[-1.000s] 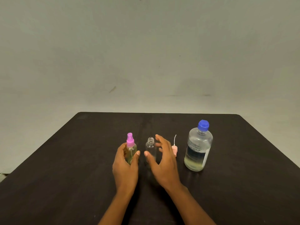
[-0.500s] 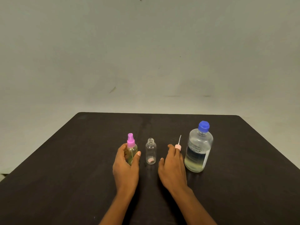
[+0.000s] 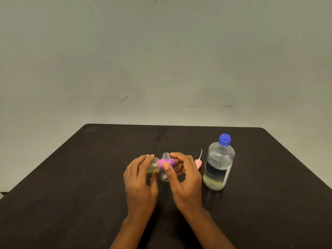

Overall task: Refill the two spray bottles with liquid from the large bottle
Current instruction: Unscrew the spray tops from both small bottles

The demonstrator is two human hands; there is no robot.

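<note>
While the left hand [image 3: 142, 177] wraps its grip round the tipped clear plastic spray bottle [image 3: 153, 167], the right hand [image 3: 185, 178] pinches its glossy purple cap [image 3: 161, 162], left of the round, blue-capped large bottle [image 3: 218, 168] on the matte dark desk [image 3: 71, 194].

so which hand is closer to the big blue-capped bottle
Right. The right hand is just left of the large bottle; the left hand is farther left, gripping the spray bottle.
</note>
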